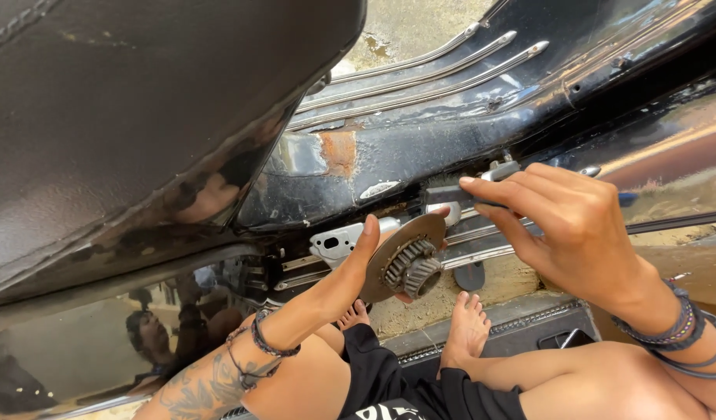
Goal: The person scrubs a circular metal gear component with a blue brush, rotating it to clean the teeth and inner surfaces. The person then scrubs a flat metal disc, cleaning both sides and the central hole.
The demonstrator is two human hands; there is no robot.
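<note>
My left hand [365, 257] holds a round metal disc with a toothed gear [408, 260] at its centre, thumb up along the disc's left edge. The disc sits just under the black body of a scooter [451, 132]. My right hand [560, 225] is curled around a grey metal tool [482, 187], whose head reaches left toward the underside just above the disc. Cord bracelets ring both wrists. My bare feet [467, 327] rest on the ground below.
A black seat [124, 101] fills the upper left. Chrome trim strips [420, 78] run along the body, with a rust patch [339, 152]. A glossy panel [101, 342] at lower left reflects a person. A black ribbed mat [521, 327] lies under my feet.
</note>
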